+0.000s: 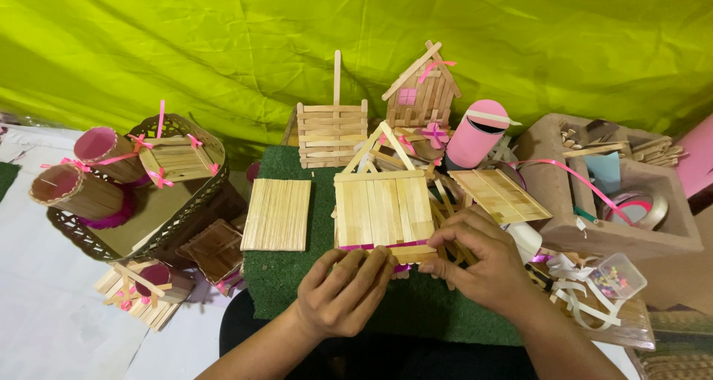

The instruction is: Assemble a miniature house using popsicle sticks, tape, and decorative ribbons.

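A small house of craft sticks (pixel 382 205) with a triangular gable stands on a green mat (pixel 290 276). A pink ribbon strip runs along its lower front edge. My left hand (pixel 343 291) presses its fingertips against that lower edge at the left. At the lower right corner, my right hand (pixel 483 261) pinches the edge and the ribbon. Both hands touch the house and hold it in place.
A flat panel of sticks (pixel 277 214) lies left of the house, another panel (pixel 499 194) to the right. Behind stand a stick fence box (pixel 331 131), a finished stick house (pixel 420 90) and a pink cylinder (pixel 475 133). A basket tray (pixel 194 202) with stick crafts sits left, a brown box (pixel 553 209) of supplies right.
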